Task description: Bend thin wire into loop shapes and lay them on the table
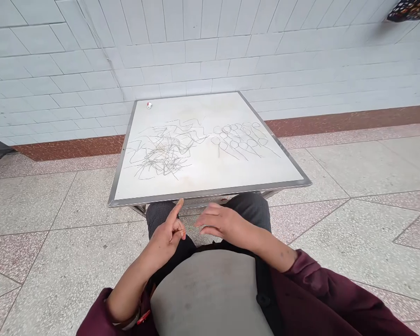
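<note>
Over my lap, just off the near edge of a white table (pixel 210 186), my left hand (pixel 171 231) has its index finger stretched out and its thumb and other fingers curled together. Anything between them is too small to make out. My right hand (pixel 219 223) hovers beside it, palm down, fingers slightly apart, with nothing visible in it. Thin dark wire-like strands (pixel 164 151) lie in a tangled heap on the table's left half. Several strands with round loops and straight tails (pixel 240 137) are spread on the right half.
A small white and red item (pixel 149 105) sits at the table's far left corner. The metal-edged table stands against a white tiled wall (pixel 196 51). At the top right hangs a dark patterned cloth (pixel 409 10). My legs (pixel 252 212) reach under the near edge.
</note>
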Motion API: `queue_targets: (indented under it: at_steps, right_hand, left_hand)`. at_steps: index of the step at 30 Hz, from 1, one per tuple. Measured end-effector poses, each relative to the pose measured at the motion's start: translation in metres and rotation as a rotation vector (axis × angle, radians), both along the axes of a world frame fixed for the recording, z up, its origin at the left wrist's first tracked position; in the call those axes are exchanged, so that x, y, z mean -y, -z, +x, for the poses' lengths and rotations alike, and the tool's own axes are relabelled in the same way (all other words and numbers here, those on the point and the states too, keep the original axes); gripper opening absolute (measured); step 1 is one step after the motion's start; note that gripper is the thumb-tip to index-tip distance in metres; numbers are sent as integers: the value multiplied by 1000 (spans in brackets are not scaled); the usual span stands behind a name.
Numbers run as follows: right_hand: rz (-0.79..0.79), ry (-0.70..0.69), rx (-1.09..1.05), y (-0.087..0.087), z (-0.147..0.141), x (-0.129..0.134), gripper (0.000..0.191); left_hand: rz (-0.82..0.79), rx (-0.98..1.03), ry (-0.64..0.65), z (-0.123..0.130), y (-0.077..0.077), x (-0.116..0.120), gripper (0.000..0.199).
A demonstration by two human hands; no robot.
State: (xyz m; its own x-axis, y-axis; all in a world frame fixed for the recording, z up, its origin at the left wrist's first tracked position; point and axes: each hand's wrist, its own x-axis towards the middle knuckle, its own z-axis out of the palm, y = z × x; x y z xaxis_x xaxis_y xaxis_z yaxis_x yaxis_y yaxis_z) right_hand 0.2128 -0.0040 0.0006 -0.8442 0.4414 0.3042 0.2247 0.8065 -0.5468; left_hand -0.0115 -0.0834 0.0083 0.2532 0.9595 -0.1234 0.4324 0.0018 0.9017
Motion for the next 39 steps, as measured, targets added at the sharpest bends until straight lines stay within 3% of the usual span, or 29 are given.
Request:
queue_targets:
  at_steps: [2,5,11,16,29,39]
  right_hand:
    - [53,-57,34,0,-17,6,24]
    - [40,8,52,8,-29,12,26]
    - [-262,113,114,28,-31,17,16]
    - [-339,231,236,31,-34,18,22]
    - [-504,282,-180,47,-44,16,3]
    - [-471,316,-206,55,-42,9,7]
  left_hand:
    - [13,-7,27,5,-5,-1,74]
    - [44,-60,59,9,-9,-1,74]
    - [173,-271,141,11,-6,-3,73]
    - [253,-337,210,18,0,-9,74]
    - [196,-433,177,22,5,-27,76]
    - [289,-577,204,22,22,-35,78]
